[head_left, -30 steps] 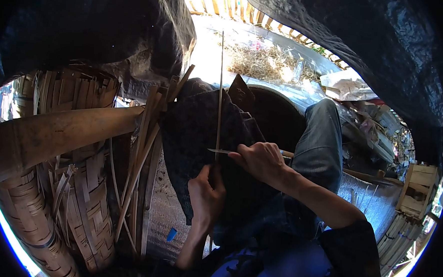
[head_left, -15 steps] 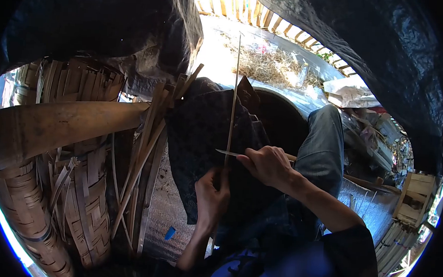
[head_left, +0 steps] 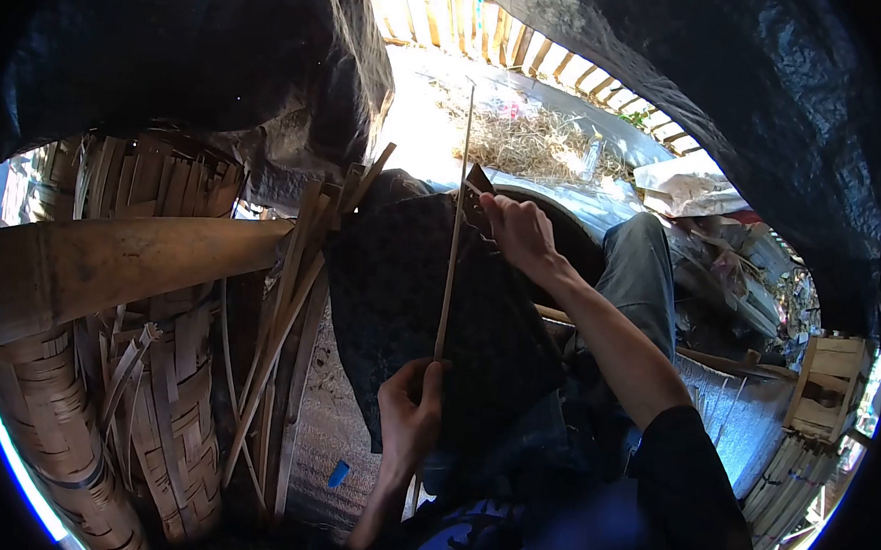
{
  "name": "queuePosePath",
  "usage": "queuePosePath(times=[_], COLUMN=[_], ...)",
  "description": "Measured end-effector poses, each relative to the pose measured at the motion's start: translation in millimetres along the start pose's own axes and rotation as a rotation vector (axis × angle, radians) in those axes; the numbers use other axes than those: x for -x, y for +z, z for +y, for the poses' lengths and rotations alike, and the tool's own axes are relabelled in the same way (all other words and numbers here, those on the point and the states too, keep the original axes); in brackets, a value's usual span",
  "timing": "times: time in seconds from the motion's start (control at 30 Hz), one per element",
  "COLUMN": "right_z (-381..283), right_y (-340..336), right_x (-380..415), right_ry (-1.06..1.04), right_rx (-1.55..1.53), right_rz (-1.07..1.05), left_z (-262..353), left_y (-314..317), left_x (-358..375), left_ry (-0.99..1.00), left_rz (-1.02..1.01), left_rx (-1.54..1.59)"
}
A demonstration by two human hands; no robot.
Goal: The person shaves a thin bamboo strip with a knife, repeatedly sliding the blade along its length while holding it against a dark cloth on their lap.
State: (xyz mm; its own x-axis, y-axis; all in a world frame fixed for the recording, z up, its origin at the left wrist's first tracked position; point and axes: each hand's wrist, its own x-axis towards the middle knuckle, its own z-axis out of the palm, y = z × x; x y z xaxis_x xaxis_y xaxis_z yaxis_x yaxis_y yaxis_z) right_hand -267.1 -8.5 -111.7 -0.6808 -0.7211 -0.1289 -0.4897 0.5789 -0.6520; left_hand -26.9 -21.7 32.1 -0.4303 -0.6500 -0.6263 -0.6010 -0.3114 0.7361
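My left hand point(head_left: 408, 411) pinches a long thin bamboo strip point(head_left: 452, 266) near its lower end. The strip stands away from me over the dark cloth point(head_left: 391, 262) across my lap, its far tip reaching up into the bright area. My right hand point(head_left: 524, 238) is closed on a small knife point(head_left: 473, 188), whose short visible blade points left and lies right at the strip, well above my left hand. Most of the knife's handle is hidden in my fist.
A thick bamboo pole point(head_left: 132, 259) juts in from the left, beside split bamboo pieces point(head_left: 289, 307) and woven bamboo rolls point(head_left: 64, 425). Dark plastic sheeting point(head_left: 748, 102) hangs overhead. Straw point(head_left: 527, 140) lies beyond, before a slatted fence point(head_left: 532, 51). Bundled slats point(head_left: 788, 487) stand at right.
My right hand with the knife has moved away from me, up along the strip toward its far end. My left hand keeps its pinch and has shifted slightly down and left.
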Motion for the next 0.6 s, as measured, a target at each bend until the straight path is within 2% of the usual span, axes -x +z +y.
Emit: queuePosePath(times=[0.03, 0.13, 0.17, 0.27, 0.33, 0.43, 0.5, 0.57, 0.6], right_z=[-2, -26, -32, -59, -62, -57, -55, -50, -35], right_y=[-3, -28, -27, -39, -36, -33, -32, -28, -9], right_x=[-3, 5, 11, 26, 22, 5, -12, -21, -22], right_ry=[-0.004, 0.266, 0.262, 0.368, 0.377, 0.373, 0.386, 0.389, 0.198], right_rx=[-0.001, -0.444, -0.440, -0.904, -0.938, -1.044, -0.882, -0.778, -0.686], right_rz=[0.001, -0.137, -0.136, -0.473, -0.461, -0.441, -0.340, -0.363, -0.217], left_z=[2, 13, 16, 23, 25, 28, 23, 19, 16], left_y=[-1, -1, 0, 7, 7, 7, 2, 0, -1], left_x=[-3, -14, -18, -30, -30, -24, -17, -17, -18], left_ry=[0.003, 0.007, 0.009, 0.058, 0.098, 0.010, -0.044, -0.035, -0.029], left_rz=[0.004, -0.013, -0.028, -0.073, -0.088, -0.091, -0.093, -0.097, -0.101], left_rx=[0.001, 0.053, 0.081, 0.081, 0.046, 0.113, 0.092, 0.073, 0.059])
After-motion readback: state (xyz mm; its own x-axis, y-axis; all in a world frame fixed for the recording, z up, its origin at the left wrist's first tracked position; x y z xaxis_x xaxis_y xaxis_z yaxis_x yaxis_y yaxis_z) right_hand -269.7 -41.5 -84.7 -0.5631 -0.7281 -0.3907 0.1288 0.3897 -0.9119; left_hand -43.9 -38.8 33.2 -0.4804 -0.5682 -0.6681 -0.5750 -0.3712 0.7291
